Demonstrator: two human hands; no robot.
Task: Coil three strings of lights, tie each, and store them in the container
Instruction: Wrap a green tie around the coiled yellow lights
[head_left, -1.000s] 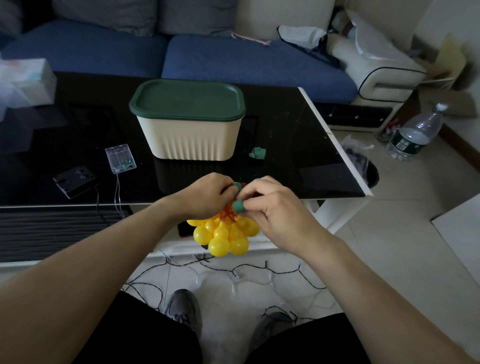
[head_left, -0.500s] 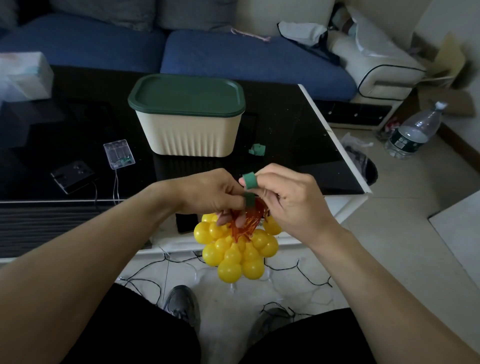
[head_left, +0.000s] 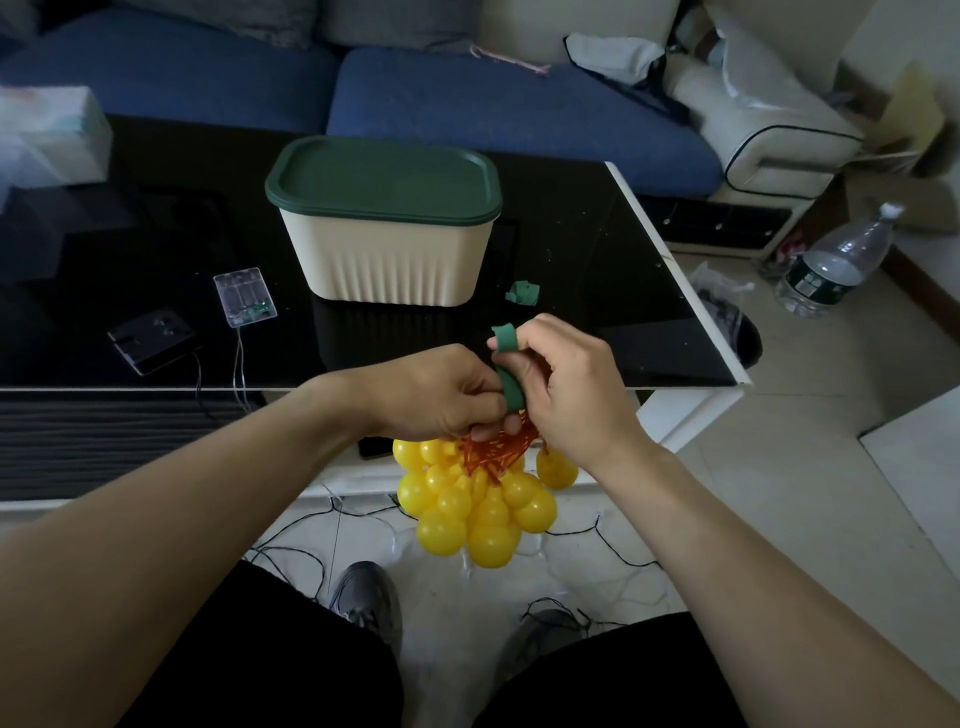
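A bunch of yellow ball lights (head_left: 483, 506) hangs on coiled orange wire (head_left: 498, 447) below both hands, in front of the table edge. My left hand (head_left: 431, 392) grips the top of the orange coil. My right hand (head_left: 563, 387) pinches a green strap (head_left: 506, 371) that runs up from the coil and loops over its fingertip. The cream container (head_left: 389, 260) with a dark green lid (head_left: 384, 179) stands shut on the black table (head_left: 597, 291) behind my hands. Thin black light strings (head_left: 311, 545) lie loose on the floor.
A second green strap (head_left: 522, 292) lies right of the container. A clear battery box (head_left: 244, 296) and a black box (head_left: 150, 340) sit at the table's left. A water bottle (head_left: 831, 265) stands on the floor at right. My shoes (head_left: 366, 603) are below.
The bunch of lights has dropped lower and hangs fuller below my hands. My right hand has lifted the green strap up from the coil.
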